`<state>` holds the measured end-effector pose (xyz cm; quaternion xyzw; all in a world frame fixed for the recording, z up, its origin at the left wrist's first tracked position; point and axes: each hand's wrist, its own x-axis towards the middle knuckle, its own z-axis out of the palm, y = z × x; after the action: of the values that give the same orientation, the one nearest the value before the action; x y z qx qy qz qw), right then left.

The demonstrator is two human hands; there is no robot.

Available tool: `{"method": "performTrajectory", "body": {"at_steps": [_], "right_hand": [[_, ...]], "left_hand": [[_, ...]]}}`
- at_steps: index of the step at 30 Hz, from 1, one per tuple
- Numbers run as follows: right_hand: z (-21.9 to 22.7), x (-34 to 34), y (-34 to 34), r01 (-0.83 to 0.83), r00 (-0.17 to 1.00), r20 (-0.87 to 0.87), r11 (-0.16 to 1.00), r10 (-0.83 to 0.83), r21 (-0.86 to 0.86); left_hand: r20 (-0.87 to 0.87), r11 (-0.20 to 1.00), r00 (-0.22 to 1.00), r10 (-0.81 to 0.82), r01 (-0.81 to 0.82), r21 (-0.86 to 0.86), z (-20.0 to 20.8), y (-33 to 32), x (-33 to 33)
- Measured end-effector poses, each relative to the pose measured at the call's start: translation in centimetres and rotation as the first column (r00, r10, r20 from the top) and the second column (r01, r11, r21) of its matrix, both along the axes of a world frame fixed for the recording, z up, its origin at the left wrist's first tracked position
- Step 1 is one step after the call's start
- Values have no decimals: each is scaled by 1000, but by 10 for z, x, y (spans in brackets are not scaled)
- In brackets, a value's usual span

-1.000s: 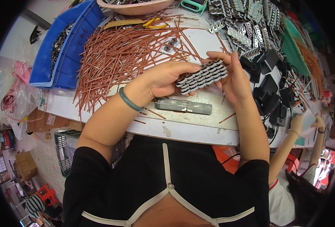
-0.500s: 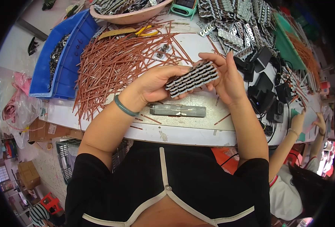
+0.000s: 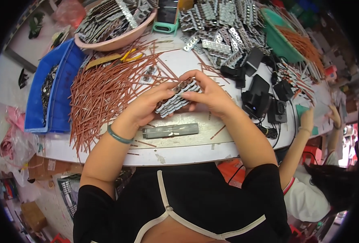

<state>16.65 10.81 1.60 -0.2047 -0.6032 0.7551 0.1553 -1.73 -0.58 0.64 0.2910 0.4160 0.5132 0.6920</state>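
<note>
Both my hands hold a stack of silvery metal strips (image 3: 174, 104) with scalloped edges and round, button-like discs on top. My left hand (image 3: 146, 106), a green bangle at its wrist, is closed round the stack's left end. My right hand (image 3: 211, 96) grips the right end, thumb across the strips and index finger over the far edge. The fingers hide part of the stack. Just nearer to me, a long grey block (image 3: 170, 131) with a pale mark at its middle rests on a light board (image 3: 205, 137).
Thin reddish-brown sticks (image 3: 102, 89) heap up on the left, beside a blue bin (image 3: 64, 95). Farther off are a pink basin (image 3: 118, 42), yellow-handled pliers (image 3: 131, 56) and piled metal strips (image 3: 224, 32). Black adapters (image 3: 255, 97) lie right, near a co-worker's hand (image 3: 307, 119).
My right hand, earlier spread at the stack's right end with its thumb raised, has closed on it. The stack has tilted, showing more of its top. The whole view has shifted.
</note>
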Motion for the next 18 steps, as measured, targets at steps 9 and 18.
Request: {"method": "performTrajectory", "body": {"at_steps": [9,18], "right_hand": [[-14,5,12,100,995,11,994,-101,42],[-25,2,26,291,955,-48,956,-293,-42]], "left_hand": [[-316,959,918,240,-173,224,-30,16,-8],[-397,965,879,264,-239,111,-15,9,2]]}}
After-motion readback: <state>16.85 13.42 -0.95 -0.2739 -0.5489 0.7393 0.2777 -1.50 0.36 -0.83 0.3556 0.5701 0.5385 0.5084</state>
